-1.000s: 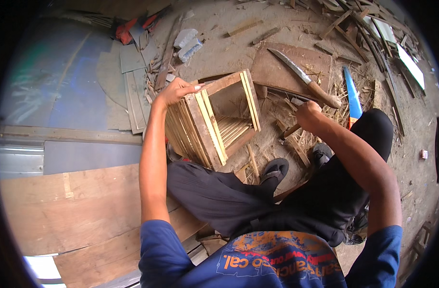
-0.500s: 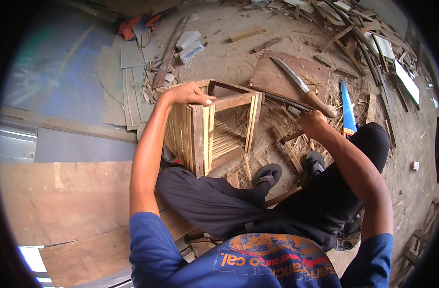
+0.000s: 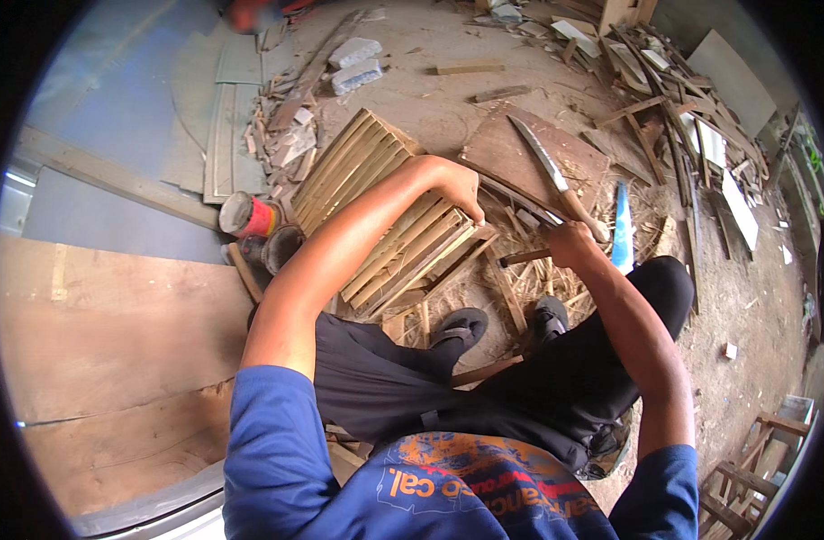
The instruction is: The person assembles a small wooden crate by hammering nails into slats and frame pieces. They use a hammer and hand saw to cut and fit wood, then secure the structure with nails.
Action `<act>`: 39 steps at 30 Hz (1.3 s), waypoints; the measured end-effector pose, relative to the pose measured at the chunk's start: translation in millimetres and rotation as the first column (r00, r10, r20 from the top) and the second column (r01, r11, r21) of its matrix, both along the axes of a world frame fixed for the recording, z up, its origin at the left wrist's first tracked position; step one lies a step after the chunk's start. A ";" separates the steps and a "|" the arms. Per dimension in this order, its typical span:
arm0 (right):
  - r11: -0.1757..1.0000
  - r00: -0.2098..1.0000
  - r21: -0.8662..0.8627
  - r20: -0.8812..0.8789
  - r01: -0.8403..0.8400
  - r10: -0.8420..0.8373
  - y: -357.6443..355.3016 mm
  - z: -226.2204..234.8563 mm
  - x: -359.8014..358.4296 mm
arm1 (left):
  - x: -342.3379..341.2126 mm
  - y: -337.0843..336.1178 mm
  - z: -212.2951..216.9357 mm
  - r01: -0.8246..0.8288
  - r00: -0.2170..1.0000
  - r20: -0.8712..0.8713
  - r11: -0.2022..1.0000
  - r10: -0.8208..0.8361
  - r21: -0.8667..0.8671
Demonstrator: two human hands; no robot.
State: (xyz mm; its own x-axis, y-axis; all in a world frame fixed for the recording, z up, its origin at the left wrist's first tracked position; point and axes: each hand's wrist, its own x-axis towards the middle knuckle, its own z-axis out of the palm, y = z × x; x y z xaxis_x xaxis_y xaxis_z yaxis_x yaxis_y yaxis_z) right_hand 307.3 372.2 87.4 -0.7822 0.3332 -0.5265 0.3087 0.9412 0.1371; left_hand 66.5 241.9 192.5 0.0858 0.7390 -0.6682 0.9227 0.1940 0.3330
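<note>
A slatted wooden crate [image 3: 403, 256] lies tilted on the ground in front of me, its pale strips facing up. My left hand [image 3: 452, 184] is closed over the crate's upper right edge, with the thumb toward the slats. My right hand [image 3: 572, 245] is a fist to the right of the crate, closed around a wooden-handled tool [image 3: 525, 256]. The tool's brown end points left; its head cannot be made out. Just beyond that fist lies a long knife [image 3: 543, 155] with a wooden handle, on a brown board [image 3: 493, 139]. A blue handsaw [image 3: 622, 225] rests to its right.
Red-labelled can [image 3: 248, 216] stands left of the crate, beside plywood sheets [image 3: 124, 333]. Wood scraps and boards [image 3: 691, 135] pile up at the far right. White blocks [image 3: 356, 67] lie at the back. A wooden frame [image 3: 745, 477] stands at the lower right.
The crate has turned: its open framed side faced me, and its slatted sides show now. My left hand has moved right with its edge. The right fist stays closed on the tool.
</note>
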 end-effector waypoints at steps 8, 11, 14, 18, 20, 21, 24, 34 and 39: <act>0.997 0.995 -0.026 -0.065 0.072 -0.074 -8.5 19.0 6.8 | -13.0 32.2 -4.7 -0.117 0.987 -0.110 0.993 0.118 0.020; 0.996 0.996 -0.032 -0.024 0.086 -0.086 -2.0 17.3 9.3 | -24.1 33.8 -11.1 -0.095 0.995 0.004 0.985 0.095 0.142; 0.996 0.996 -0.010 0.018 0.088 -0.087 -0.6 14.6 6.8 | -19.1 35.5 -17.3 -0.142 0.990 0.043 0.922 0.136 0.361; 0.998 0.994 0.026 0.099 0.051 -0.054 -6.5 22.6 -7.3 | -18.5 33.6 -27.7 -0.197 0.977 0.041 0.805 0.210 0.559; 0.996 0.993 0.034 0.086 0.076 -0.079 -6.3 22.2 -8.2 | -16.2 31.4 -26.4 -0.221 0.973 0.080 0.775 0.216 0.592; 0.996 0.993 0.023 0.078 0.092 -0.093 -5.6 22.5 -6.3 | -12.8 32.2 -26.9 -0.217 0.973 0.079 0.752 0.216 0.622; 0.994 0.993 -0.001 0.049 0.112 -0.111 -6.3 24.7 -8.5 | -9.9 30.1 -23.9 -0.231 0.965 0.063 0.714 0.255 0.661; 0.997 0.996 -0.012 0.057 0.076 -0.076 -4.1 20.2 -12.2 | -26.4 -5.0 -27.4 -0.102 0.973 -0.099 0.774 0.208 0.625; 0.998 0.998 0.014 -0.036 0.057 -0.056 1.5 12.9 -7.3 | -17.8 -48.8 4.6 -0.082 0.979 -0.099 0.781 0.180 0.619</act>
State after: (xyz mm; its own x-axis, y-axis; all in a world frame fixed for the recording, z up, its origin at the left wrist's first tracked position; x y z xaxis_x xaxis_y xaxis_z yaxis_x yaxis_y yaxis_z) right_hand 300.0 373.8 100.2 -0.7802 0.3850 -0.4930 0.3661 0.9201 0.1391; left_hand 48.8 193.1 197.1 -0.1025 0.9921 -0.0719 0.9501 0.1191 0.2884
